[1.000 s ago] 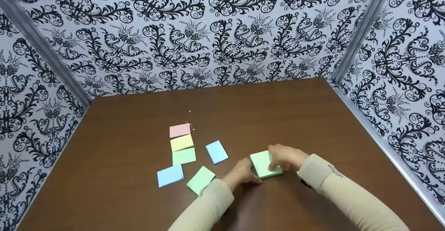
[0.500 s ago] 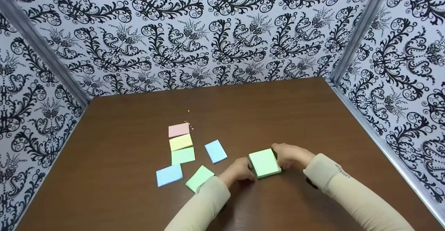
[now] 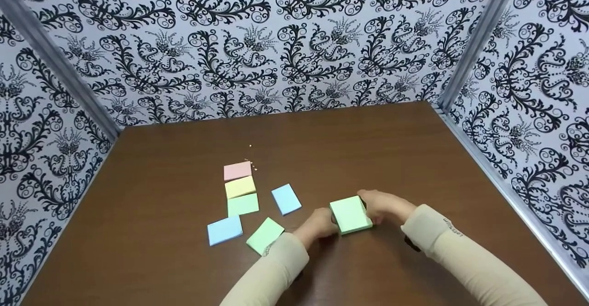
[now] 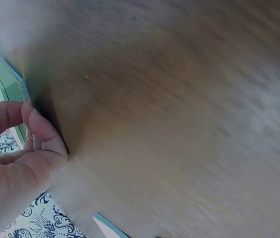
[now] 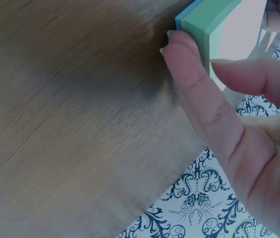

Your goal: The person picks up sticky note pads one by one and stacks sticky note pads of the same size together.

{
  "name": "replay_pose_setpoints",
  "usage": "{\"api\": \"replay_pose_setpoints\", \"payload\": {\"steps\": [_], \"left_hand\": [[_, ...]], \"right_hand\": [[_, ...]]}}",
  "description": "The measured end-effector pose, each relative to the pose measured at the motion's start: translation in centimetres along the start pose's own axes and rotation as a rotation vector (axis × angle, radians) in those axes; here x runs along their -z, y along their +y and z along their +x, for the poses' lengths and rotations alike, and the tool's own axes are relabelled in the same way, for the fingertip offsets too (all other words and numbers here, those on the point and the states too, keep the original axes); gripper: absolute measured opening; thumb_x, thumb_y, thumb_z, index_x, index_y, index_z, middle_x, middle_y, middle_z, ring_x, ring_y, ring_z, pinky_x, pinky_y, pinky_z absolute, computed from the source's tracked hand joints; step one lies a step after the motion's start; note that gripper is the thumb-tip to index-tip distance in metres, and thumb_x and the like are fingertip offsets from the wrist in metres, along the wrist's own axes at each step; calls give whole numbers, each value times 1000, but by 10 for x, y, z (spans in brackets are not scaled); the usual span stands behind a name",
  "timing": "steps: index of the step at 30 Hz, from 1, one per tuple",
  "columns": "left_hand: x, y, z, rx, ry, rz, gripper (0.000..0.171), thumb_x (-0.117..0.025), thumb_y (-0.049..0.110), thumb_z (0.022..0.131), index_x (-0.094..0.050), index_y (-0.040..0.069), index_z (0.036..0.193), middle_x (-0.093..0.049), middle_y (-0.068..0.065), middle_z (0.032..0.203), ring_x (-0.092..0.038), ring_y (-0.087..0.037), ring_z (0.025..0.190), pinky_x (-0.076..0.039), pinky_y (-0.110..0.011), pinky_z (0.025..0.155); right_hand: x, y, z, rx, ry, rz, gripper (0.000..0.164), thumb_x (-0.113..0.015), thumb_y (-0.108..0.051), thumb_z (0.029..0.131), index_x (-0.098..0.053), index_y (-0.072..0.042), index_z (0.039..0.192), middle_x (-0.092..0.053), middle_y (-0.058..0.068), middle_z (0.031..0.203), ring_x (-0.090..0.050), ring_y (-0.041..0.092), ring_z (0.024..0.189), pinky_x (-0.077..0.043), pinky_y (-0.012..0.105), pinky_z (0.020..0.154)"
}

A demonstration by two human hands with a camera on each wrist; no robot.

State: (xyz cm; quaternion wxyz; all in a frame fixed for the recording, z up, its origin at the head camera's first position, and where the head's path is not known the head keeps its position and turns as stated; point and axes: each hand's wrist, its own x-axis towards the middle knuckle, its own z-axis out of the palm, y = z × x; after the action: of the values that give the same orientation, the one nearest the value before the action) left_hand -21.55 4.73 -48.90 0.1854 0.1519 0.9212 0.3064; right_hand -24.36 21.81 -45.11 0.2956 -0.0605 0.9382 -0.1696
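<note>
Between my two hands is a square stack of sticky notes [image 3: 350, 215], pale green on top. A blue layer and a thin yellow one show along the stack's lower edge [image 5: 183, 19] in the right wrist view. My left hand [image 3: 319, 223] holds its left side with curled fingers, partly hidden by the stack. On the opposite side, my right hand [image 3: 386, 205] grips the edge, thumb near the top rim and fingers along the side. Whether the stack touches the table cannot be told.
Left on the brown table [image 3: 345, 145] lie pink [image 3: 237, 170], yellow [image 3: 240, 187] and green [image 3: 243, 204] pads in a column. Two blue pads [image 3: 286, 199] and another green pad [image 3: 266, 235], partly behind my left sleeve, lie nearby. Small white crumbs surround the pink pad. Patterned walls [image 3: 294, 43] enclose the table.
My right thumb has moved off the top of the stack to its right side. My left fingers have drawn in against the left side. The loose pads have stayed put.
</note>
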Motion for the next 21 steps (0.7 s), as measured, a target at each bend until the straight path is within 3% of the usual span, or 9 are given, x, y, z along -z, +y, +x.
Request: {"api": "replay_pose_setpoints", "payload": {"steps": [6,8,9,10,13,15,16,17,21], "left_hand": [[-1,0,2,-13,1,22,27,-61,5,81,-42,9,61,-36,2,56,-34,-12,51,-28,-25,47],[-1,0,1,-24,3,18,27,-60,4,80,-42,10,61,-35,2,56,-33,-12,51,-27,-25,48],[-1,-1,1,-34,6,14,27,-60,3,80,-42,10,61,-34,2,56,-32,-12,51,-27,-25,47],[0,-1,1,-44,9,8,25,-60,3,79,-43,9,62,-34,3,56,-32,-12,51,-27,-26,48],[-1,-4,1,-76,19,-3,22,-61,5,80,-46,9,64,-32,3,55,-31,-12,51,-26,-25,48],[-1,-6,1,-86,21,-15,24,-61,6,81,-45,10,64,-31,4,53,-30,-11,50,-26,-25,48],[-1,-6,1,-87,20,-15,25,-61,7,82,-44,10,63,-30,4,53,-30,-11,50,-26,-25,48],[-1,-6,1,-86,17,-14,29,-61,7,82,-42,11,61,-29,4,52,-29,-11,49,-25,-25,47],[0,-5,2,-65,7,0,37,-59,6,82,-34,13,56,-27,4,51,-27,-11,47,-24,-25,46]], "right_hand": [[0,-1,-1,3,-2,-22,71,-50,16,77,-25,2,141,-29,29,141,-53,22,75,-36,23,45],[0,-1,-1,-6,-7,-26,71,-51,16,77,-25,2,141,-29,29,141,-53,20,70,-34,23,45],[0,0,-2,-6,-7,-27,68,-52,15,77,-27,2,140,-38,30,134,-54,19,69,-35,23,45],[1,0,-3,-7,-9,-37,68,-52,15,77,-28,3,139,-39,30,133,-51,16,63,-33,23,45],[1,7,-9,7,-24,-96,37,-52,12,76,-53,7,112,-60,23,97,-45,11,48,-35,23,44],[1,12,-15,28,-41,-124,13,-54,8,75,-58,3,86,-62,13,71,-50,12,45,-40,25,45],[0,15,-17,40,-50,-135,6,-55,6,75,-58,1,76,-63,13,67,-51,13,44,-42,26,44],[-1,17,-19,53,-54,-134,11,-58,2,75,-56,-4,67,-59,7,56,-57,18,46,-46,28,46],[-8,23,-24,100,-25,-84,18,-64,-10,81,-56,-5,66,-59,8,54,-60,22,47,-49,31,47]]}}
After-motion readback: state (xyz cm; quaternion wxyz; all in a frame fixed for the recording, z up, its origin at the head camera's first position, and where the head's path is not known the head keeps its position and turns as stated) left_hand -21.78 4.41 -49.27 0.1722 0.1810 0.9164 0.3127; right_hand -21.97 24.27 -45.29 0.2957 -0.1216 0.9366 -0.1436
